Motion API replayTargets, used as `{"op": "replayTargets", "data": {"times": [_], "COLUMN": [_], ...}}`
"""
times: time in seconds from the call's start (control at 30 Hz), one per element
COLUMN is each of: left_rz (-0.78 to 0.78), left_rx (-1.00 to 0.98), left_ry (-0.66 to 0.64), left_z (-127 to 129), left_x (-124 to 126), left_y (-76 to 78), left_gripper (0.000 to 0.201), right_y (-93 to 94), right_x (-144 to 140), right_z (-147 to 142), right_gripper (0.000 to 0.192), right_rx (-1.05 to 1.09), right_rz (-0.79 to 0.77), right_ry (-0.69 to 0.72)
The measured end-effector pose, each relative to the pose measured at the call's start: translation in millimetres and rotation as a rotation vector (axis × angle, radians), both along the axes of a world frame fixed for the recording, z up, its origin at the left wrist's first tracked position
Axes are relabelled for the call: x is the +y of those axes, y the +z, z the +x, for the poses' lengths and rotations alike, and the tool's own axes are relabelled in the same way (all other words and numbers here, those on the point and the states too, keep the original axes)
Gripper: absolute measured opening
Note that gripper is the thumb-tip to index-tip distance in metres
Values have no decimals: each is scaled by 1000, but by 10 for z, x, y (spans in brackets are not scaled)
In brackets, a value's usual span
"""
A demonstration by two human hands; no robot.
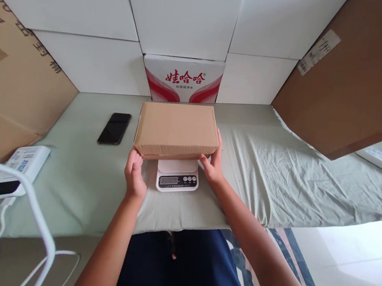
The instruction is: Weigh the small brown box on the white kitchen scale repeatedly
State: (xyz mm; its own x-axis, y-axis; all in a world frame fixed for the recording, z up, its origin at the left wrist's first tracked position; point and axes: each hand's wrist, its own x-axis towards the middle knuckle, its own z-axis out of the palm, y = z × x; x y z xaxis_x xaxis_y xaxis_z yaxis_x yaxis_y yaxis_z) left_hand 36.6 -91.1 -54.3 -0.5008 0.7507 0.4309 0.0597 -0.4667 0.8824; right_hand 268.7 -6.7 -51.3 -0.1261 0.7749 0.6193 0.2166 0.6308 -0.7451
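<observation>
A closed brown cardboard box (179, 125) is over a small white digital kitchen scale (178, 179), covering most of its platform. Whether the box rests on the scale or is held just above it, I cannot tell. My left hand (135, 175) is at the box's near left corner, its fingers partly hidden beneath the edge. On the near right corner, my right hand (213, 162) grips the box with the thumb in front and fingers along the side. The scale's display and several buttons face me, and no digits are readable.
A black smartphone (114, 128) lies left of the box. Farther left are a white power bank (18, 172) and a white cable (29, 192). Behind stands a white-and-red carton (185, 80) against white panels. Large cardboard sheets (354, 75) flank both sides of the green cloth (247, 169).
</observation>
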Motion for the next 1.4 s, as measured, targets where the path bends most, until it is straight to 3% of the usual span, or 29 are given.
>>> {"op": "replayTargets", "data": {"times": [0.23, 0.57, 0.9, 1.17, 1.4], "left_rz": [-42, -35, -65, -159, -124], "left_rx": [-5, 33, -40, -88, -69], "left_ry": [13, -1, 26, -6, 16], "left_z": [4, 3, -12, -59, -68], "left_x": [-79, -162, -152, -122, -114], "left_y": [-56, -86, 6, -66, -49], "left_gripper": [76, 73, 81, 84, 84], "right_y": [18, 20, 73, 99, 134], "right_x": [-193, -173, -146, -147, -146], "right_z": [94, 83, 99, 72, 77], "right_gripper": [89, 92, 93, 86, 87], "right_rx": [-28, 13, 64, 114, 148], "right_rz": [5, -25, -23, -34, -43], "right_ry": [-19, 1, -13, 48, 36]}}
